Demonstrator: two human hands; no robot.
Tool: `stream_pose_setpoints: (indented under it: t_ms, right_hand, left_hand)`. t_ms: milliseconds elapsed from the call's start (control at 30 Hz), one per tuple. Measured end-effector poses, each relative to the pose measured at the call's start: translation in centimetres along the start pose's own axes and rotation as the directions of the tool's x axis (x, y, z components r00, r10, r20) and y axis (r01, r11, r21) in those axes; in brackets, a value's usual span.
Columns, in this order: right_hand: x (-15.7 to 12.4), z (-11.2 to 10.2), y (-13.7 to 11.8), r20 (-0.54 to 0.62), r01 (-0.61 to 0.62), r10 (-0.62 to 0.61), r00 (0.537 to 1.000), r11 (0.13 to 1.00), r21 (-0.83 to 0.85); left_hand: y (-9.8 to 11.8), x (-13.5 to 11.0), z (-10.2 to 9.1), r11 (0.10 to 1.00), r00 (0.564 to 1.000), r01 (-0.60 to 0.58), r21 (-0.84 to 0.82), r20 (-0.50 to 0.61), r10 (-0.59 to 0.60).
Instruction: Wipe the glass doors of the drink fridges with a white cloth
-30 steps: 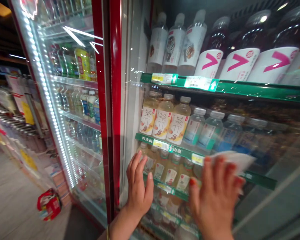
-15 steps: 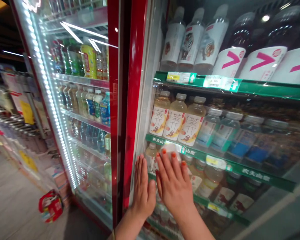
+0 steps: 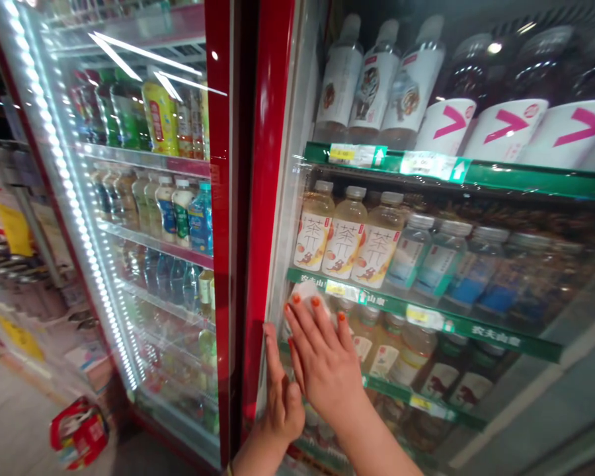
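Observation:
My right hand [image 3: 324, 360] lies flat, fingers spread, on the glass door [image 3: 520, 410] of a drinks fridge. Beneath its fingers it presses a crumpled white cloth or tissue [image 3: 306, 289] against the glass; most of it is covered by the hand. My left hand [image 3: 281, 396] rests at the door's left edge by the red frame [image 3: 272, 165]. Its index finger stretches upward and the thumb stands apart; the other fingers are partly hidden, and I see nothing held. Behind the glass near my hands stand tea bottles [image 3: 344, 244] with white labels.
Inside the fridge, green shelf strips [image 3: 520, 178] carry price tags and rows of bottles. A second lit drinks fridge [image 3: 153, 231] stands to the left. On the floor at lower left is a red package [image 3: 79, 433]. Blurred shop shelving lies at far left.
My right hand and the white cloth have slid left across the glass, closer to my left hand. The left hand's fingers have bent, leaving the index finger extended. The view has shifted slightly right.

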State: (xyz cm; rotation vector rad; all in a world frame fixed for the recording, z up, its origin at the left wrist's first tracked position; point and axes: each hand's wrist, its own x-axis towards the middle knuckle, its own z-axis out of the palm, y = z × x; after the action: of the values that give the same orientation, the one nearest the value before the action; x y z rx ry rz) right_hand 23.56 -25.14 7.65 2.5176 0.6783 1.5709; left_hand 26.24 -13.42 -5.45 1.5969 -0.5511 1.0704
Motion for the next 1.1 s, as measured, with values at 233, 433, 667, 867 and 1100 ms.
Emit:
stream_pose_setpoints:
  t_ms: [233,433,667,867,1100]
  right_hand:
    - [0.0,-3.2,4.3,-0.133,-0.221,0.206,0.969,0.969,-0.107]
    - [6.3,-1.0,-0.1,-0.016,-0.027,0.027,1.000,0.999,-0.030]
    - [-4.6,-3.9,5.1,0.017,-0.116,0.118,0.993,0.986,-0.117]
    - [-0.9,-4.9,5.8,-0.230,-0.466,0.431,0.872,0.875,-0.129]
    - [-9.8,-3.4,4.5,-0.051,-0.334,0.331,0.942,0.925,-0.179]
  left_hand:
    - [-0.3,0.0,0.0,0.994,0.997,-0.038,-0.101,0.065,0.044]
    - [0.5,0.4,1.0,0.997,0.990,-0.047,-0.065,-0.139,0.037]
    - [0.4,0.3,0.3,0.999,0.998,-0.032,-0.019,-0.052,0.031]
    - [1.5,1.4,0.6,0.985,0.997,-0.081,0.155,-0.008,0.083]
    - [4.9,5.0,1.0,0.921,0.981,-0.196,0.338,0.079,0.180]
